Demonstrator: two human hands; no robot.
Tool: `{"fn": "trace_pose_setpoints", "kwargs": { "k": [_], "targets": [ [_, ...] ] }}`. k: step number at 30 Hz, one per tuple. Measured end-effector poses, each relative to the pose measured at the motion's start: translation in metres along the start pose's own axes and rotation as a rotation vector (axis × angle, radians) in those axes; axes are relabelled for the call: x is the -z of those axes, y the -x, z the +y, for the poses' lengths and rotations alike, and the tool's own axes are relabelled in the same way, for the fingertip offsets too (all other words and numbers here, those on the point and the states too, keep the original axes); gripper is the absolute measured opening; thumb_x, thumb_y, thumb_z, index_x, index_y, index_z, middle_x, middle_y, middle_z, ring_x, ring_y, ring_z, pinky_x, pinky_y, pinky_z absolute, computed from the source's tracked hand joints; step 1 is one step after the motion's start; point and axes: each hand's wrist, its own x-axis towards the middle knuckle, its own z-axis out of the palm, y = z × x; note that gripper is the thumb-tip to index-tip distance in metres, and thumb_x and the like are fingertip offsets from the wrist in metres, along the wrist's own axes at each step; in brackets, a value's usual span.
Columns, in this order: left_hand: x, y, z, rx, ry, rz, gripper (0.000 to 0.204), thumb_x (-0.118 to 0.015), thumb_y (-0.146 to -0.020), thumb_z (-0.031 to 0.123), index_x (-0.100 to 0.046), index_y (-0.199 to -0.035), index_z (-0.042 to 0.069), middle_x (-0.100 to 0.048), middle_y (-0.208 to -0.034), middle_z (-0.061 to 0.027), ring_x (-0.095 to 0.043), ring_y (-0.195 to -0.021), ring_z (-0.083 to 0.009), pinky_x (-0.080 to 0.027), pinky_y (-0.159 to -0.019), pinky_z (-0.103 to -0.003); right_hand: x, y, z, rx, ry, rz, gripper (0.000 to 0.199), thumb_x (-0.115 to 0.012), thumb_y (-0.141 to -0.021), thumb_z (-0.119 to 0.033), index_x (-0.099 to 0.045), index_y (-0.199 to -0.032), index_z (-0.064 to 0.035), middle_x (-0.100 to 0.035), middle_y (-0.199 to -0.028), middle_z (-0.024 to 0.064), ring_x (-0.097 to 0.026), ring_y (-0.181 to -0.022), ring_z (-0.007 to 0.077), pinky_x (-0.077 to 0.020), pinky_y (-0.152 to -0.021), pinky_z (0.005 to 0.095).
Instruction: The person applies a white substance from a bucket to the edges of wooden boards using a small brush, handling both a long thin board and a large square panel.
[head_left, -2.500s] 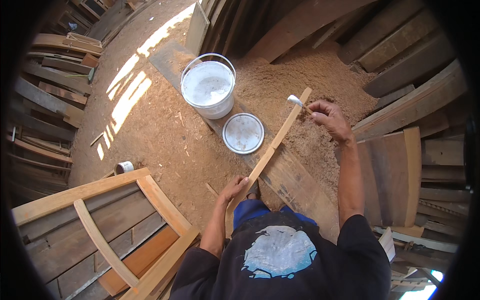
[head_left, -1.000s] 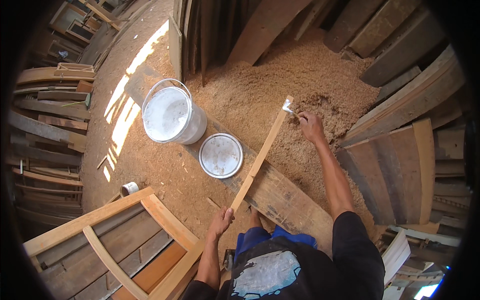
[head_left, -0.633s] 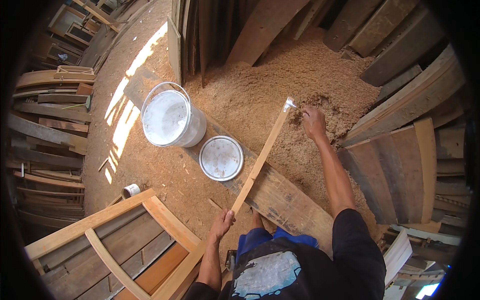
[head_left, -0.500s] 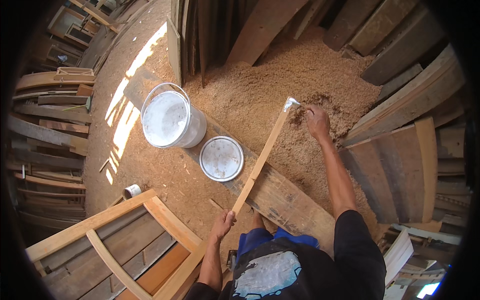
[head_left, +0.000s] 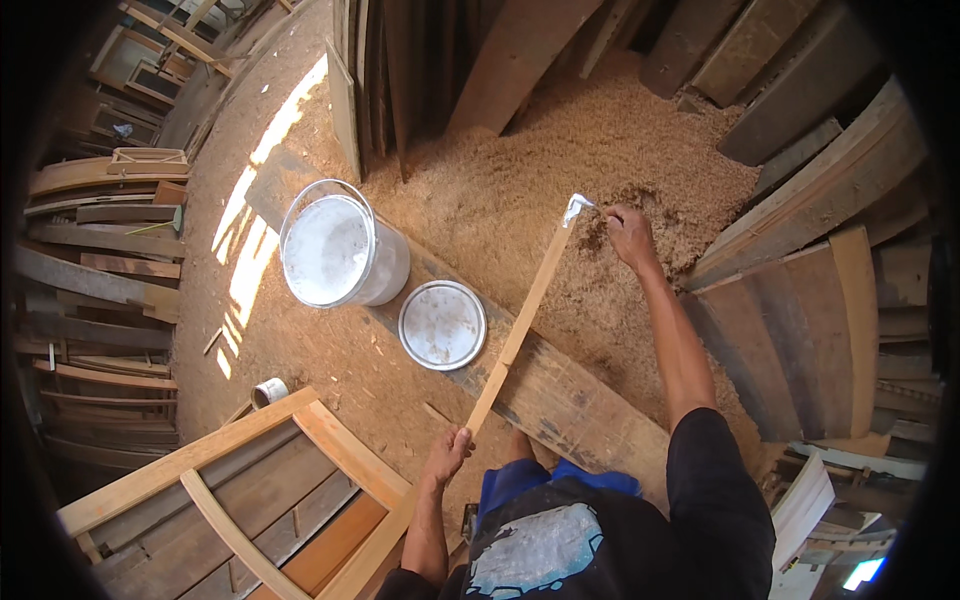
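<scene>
My left hand (head_left: 447, 455) is closed round the near end of a narrow wooden strip (head_left: 530, 318), which slants away from me to the upper right. White paste (head_left: 573, 208) coats the strip's far end. My right hand (head_left: 630, 238) pinches a thin tool with a white-smeared tip (head_left: 588, 203), touching that end; its exact kind is too small to make out. Beneath the strip lies a long worn board (head_left: 590, 400). On this board stand a white bucket (head_left: 383, 272) with its wire handle up and, beside it, a round paste-stained lid (head_left: 442, 325).
A wooden frame (head_left: 345, 450) with rails lies at lower left, close to my left forearm. Past it sits a small can (head_left: 268, 392). Sawdust (head_left: 530, 190) heaps up ahead, with leaning planks (head_left: 525, 60) behind. More boards (head_left: 800, 340) lean at right; stacked timber (head_left: 105, 290) lines the left.
My right hand and the tool tip have shifted slightly left, and the paste patch reaches a bit farther down the strip's end. The left hand keeps its grip.
</scene>
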Motion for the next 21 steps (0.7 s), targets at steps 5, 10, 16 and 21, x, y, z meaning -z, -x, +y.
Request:
{"fn": "trace_pose_setpoints", "kwargs": {
  "k": [5, 10, 16, 21],
  "targets": [
    [0.002, 0.0, 0.001, -0.006, -0.02, -0.005, 0.041, -0.049, -0.106, 0.041, -0.059, -0.095, 0.003, -0.064, -0.082, -0.0067, -0.06, -0.076, -0.0157, -0.051, -0.072, -0.032, 0.007, 0.004, -0.001, 0.0, 0.013, -0.293, 0.023, -0.059, -0.089, -0.014, -0.073, -0.102, 0.0001, -0.071, -0.085, 0.0197, -0.068, -0.079, 0.0314, -0.051, -0.074, 0.0426],
    [0.003, -0.001, -0.001, -0.035, -0.035, -0.012, 0.042, -0.049, -0.106, 0.042, -0.059, -0.094, 0.003, -0.063, -0.082, -0.0062, -0.06, -0.076, -0.0155, -0.051, -0.072, -0.033, 0.01, -0.025, -0.004, -0.085, -0.023, -0.211, 0.025, -0.06, -0.086, -0.013, -0.074, -0.102, 0.0002, -0.071, -0.082, 0.0186, -0.067, -0.079, 0.0296, -0.0515, -0.075, 0.0421],
    [0.002, 0.002, 0.005, 0.006, -0.032, -0.009, 0.042, -0.048, -0.106, 0.042, -0.059, -0.095, 0.003, -0.062, -0.082, -0.005, -0.06, -0.078, -0.0161, -0.051, -0.074, -0.033, 0.011, -0.026, 0.0, -0.04, 0.084, -0.329, 0.026, -0.059, -0.085, -0.013, -0.073, -0.102, 0.0001, -0.071, -0.083, 0.0193, -0.067, -0.08, 0.0309, -0.0515, -0.077, 0.0431],
    [0.0, 0.003, 0.008, -0.014, 0.014, -0.019, 0.041, -0.048, -0.107, 0.041, -0.06, -0.098, 0.002, -0.061, -0.084, -0.0044, -0.06, -0.08, -0.0161, -0.051, -0.074, -0.033, 0.011, 0.008, -0.008, 0.07, 0.141, -0.422, 0.025, -0.058, -0.085, -0.013, -0.074, -0.099, -0.0001, -0.07, -0.084, 0.0196, -0.066, -0.078, 0.0312, -0.0506, -0.075, 0.0454]
  ]
}}
